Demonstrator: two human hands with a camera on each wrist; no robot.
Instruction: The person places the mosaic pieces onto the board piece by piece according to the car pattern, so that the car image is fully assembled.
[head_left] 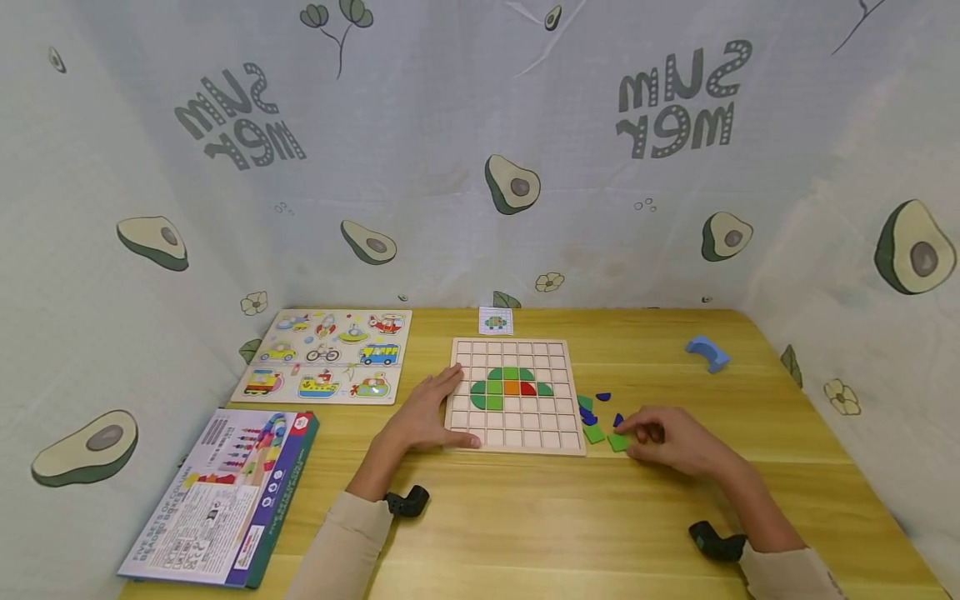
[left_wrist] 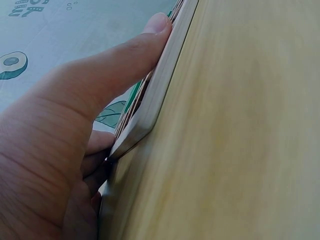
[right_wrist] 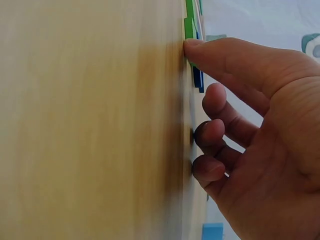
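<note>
A wooden grid board (head_left: 525,437) lies on the table, with green, light green, orange and red pieces in its cells. My left hand (head_left: 427,412) rests at its near left corner, the straight thumb on the front rim and the fingers along the left edge. In the left wrist view, the thumb (left_wrist: 125,60) presses the board's rim (left_wrist: 150,105). Right of the board, my right hand (head_left: 675,442) pinches a light green square tile (head_left: 618,442) at the tabletop. Its other fingers curl loosely in the right wrist view. Beside it lie another light green square (head_left: 594,433) and several blue pieces (head_left: 603,397).
A small pattern card (head_left: 496,322) stands behind the board. To the left are a vehicle puzzle board (head_left: 300,392) and a boxed bead set (head_left: 217,500). A blue arch block (head_left: 707,353) sits at the back right. Printed cloth (head_left: 450,125) hangs around the table.
</note>
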